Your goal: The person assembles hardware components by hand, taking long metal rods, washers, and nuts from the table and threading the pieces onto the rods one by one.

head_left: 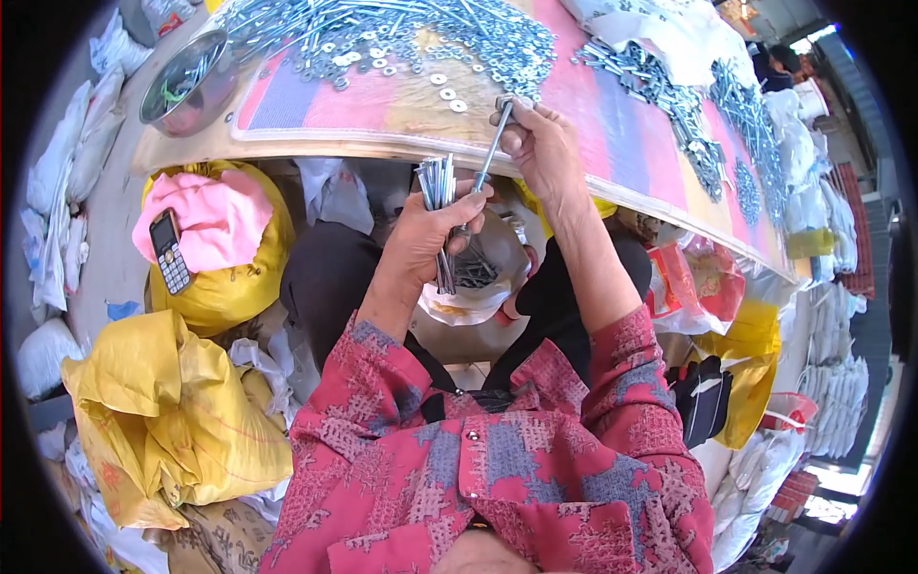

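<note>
Fingers of the left hand (pixel 421 234) are curled firmly round a bundle of bolts (pixel 437 182), while those of the right hand (pixel 552 148) pinch a single bolt (pixel 491 151) near its upper end. That bolt slants down to the left thumb; whether the left fingers grip it too, I cannot tell.

Taking the hands as the dial's centre, the table (pixel 612 124) with its striped cover spans ten to three o'clock, its near edge running just behind the hands. Toward eleven and twelve spreads a large heap of bolts and washers (pixel 497 38); a second heap of bolts (pixel 660 81) lies at two, partly hidden under a white sheet (pixel 674 29).

At eight o'clock slumps a crumpled yellow sack (pixel 177 402). Nearer nine sits a full yellow bag (pixel 234 297), topped by a pink cloth (pixel 229 215). At four are a red bag (pixel 722 277) and, farther out, another yellow sack (pixel 751 383).

Directly at six, between the knees, stands a basin (pixel 459 311) with dark metal pieces inside; the left hand and the bundle's lower ends block part of it from sight. Near ten, a steel bowl (pixel 186 120) rests by the table's corner. Smaller still, a keypad phone (pixel 170 251) leans on the pink cloth, and three loose washers (pixel 448 94) lie close to the table edge, about eleven.
</note>
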A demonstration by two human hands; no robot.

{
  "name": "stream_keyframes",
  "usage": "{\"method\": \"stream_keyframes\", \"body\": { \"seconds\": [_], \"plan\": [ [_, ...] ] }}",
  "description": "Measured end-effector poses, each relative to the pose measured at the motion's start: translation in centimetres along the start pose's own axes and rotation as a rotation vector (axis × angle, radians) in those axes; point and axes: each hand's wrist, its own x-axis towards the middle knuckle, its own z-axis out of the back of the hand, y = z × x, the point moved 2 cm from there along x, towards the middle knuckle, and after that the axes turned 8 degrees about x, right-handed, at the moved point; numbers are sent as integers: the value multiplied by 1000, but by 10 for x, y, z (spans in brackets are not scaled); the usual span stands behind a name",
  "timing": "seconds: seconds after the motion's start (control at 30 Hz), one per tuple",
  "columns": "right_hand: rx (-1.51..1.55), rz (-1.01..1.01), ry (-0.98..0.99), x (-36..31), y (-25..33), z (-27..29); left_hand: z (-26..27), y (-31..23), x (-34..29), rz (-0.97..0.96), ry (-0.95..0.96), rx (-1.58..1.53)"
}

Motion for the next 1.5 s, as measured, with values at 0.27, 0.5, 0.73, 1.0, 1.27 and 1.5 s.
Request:
{"method": "stream_keyframes", "body": {
  "seconds": [0.27, 0.5, 0.73, 1.0, 1.27, 1.5],
  "plan": [
    [-925, 633, -46, -20, 16, 15, -15, 22, 12, 129, 39, -194],
    [-990, 717, -131, 55, 57, 72, -18, 20, 18, 41, -87, -81],
    [-1700, 639, -464, 170, 46, 119, -15, 19, 22, 72, -111, -130],
    [-1261, 481, -243, 118, 46, 102, -7, 19, 21, 35, -128, -72],
    [-631, 194, 169, 3, 41, 53, -14, 15, 13, 55, -95, -41],
    [-846, 113, 451, 3, 69, 44, -10, 17, 12, 135, 51, -15]
  ]
}}
